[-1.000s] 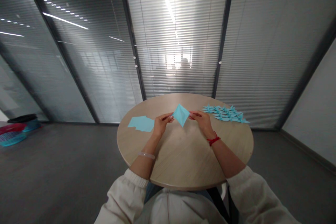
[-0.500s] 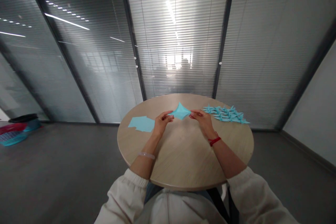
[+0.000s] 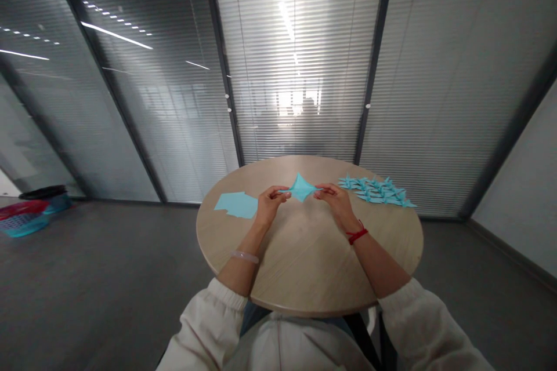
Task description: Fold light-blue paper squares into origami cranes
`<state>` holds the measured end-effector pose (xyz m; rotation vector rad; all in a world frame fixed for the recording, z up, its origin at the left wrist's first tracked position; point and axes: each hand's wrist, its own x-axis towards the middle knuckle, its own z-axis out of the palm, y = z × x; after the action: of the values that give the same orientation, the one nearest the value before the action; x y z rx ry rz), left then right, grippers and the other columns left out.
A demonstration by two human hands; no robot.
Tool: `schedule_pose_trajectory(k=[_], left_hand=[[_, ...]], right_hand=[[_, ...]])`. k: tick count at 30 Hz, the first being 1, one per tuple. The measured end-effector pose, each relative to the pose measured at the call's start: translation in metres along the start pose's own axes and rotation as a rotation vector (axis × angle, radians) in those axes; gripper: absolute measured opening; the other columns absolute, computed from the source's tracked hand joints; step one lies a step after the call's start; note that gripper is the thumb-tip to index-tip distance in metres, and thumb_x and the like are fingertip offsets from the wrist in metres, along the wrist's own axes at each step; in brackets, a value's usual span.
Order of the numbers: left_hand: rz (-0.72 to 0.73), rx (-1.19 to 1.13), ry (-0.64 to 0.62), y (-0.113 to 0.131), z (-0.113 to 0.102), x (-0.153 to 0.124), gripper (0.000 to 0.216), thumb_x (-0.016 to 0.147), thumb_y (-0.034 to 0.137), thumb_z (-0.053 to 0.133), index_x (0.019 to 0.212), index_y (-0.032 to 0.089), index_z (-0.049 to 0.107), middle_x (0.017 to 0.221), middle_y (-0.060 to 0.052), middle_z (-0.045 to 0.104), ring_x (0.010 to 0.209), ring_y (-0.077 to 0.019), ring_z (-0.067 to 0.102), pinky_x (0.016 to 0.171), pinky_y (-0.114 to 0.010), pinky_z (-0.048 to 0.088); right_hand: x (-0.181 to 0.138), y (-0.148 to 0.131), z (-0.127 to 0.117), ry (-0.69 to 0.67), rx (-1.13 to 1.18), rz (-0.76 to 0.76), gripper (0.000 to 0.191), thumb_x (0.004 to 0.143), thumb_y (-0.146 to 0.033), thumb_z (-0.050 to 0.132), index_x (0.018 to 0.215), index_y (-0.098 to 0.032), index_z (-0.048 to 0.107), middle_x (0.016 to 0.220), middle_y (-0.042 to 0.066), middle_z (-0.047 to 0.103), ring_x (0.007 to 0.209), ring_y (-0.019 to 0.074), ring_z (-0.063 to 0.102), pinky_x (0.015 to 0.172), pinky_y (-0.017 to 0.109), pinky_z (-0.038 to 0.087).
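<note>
A light-blue origami crane [image 3: 301, 188] is stretched between my two hands above the far middle of the table. My left hand [image 3: 270, 204] pinches its left tip, and my right hand [image 3: 336, 200] pinches the opposite tip. One point of the folded paper faces away from me, another toward me. Flat sheets of blue paper [image 3: 237, 204] lie on the table just left of my left hand. Beyond my right hand, several finished blue paper cranes [image 3: 378, 191] sit in close rows.
The round wooden table [image 3: 300, 278] stands before me, its near edge at my body. Glass panels with blinds [image 3: 300, 133] rise behind it. On the floor at the far left are a red and blue basket [image 3: 24, 219] and a dark-rimmed bin [image 3: 47, 200].
The held paper's middle has narrowed, with its sides curving inward and thin tips showing at both hands. My hands keep their pinches. The whole view has shifted slightly.
</note>
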<state>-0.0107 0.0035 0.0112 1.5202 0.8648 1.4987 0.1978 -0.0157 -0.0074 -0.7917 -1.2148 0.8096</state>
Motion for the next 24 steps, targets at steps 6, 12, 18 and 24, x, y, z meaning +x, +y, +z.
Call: schedule_pose_trajectory(k=[6, 12, 18, 24], left_hand=[[-0.006, -0.041, -0.004, -0.0011, 0.0001, -0.0007, 0.032, 0.062, 0.035, 0.077, 0.085, 0.015, 0.071, 0.073, -0.004, 0.069, 0.07, -0.0148, 0.059, 0.07, -0.029, 0.047], [0.015, 0.011, -0.021, 0.0, -0.0004, -0.001, 0.032, 0.061, 0.036, 0.077, 0.084, 0.015, 0.073, 0.072, -0.005, 0.069, 0.066, -0.0143, 0.058, 0.064, -0.027, 0.047], [0.017, 0.007, -0.004, -0.0012, -0.0005, 0.0004, 0.03, 0.064, 0.037, 0.075, 0.085, 0.016, 0.075, 0.084, -0.007, 0.072, 0.069, -0.0146, 0.059, 0.064, -0.027, 0.049], [-0.028, -0.088, -0.017, -0.0009, -0.001, -0.0006, 0.032, 0.065, 0.038, 0.076, 0.088, 0.016, 0.076, 0.098, -0.009, 0.072, 0.085, -0.0195, 0.063, 0.072, -0.031, 0.054]], right_hand=[[-0.0003, 0.0029, 0.0011, 0.009, 0.046, 0.004, 0.03, 0.062, -0.034, 0.078, 0.088, -0.02, 0.07, 0.08, 0.002, 0.071, 0.077, 0.0169, 0.065, 0.077, 0.032, 0.05], [-0.0015, 0.001, 0.0025, -0.035, -0.065, 0.014, 0.04, 0.063, -0.04, 0.077, 0.096, -0.018, 0.071, 0.083, 0.004, 0.072, 0.074, 0.0164, 0.064, 0.073, 0.031, 0.05], [0.0004, 0.003, 0.0017, 0.002, -0.134, 0.021, 0.042, 0.06, -0.046, 0.077, 0.089, -0.017, 0.074, 0.075, 0.006, 0.072, 0.069, 0.0186, 0.064, 0.069, 0.033, 0.051], [0.0022, 0.0037, -0.0008, 0.003, -0.163, 0.017, 0.039, 0.062, -0.047, 0.076, 0.088, -0.017, 0.076, 0.079, 0.007, 0.073, 0.068, 0.0174, 0.063, 0.069, 0.032, 0.051]])
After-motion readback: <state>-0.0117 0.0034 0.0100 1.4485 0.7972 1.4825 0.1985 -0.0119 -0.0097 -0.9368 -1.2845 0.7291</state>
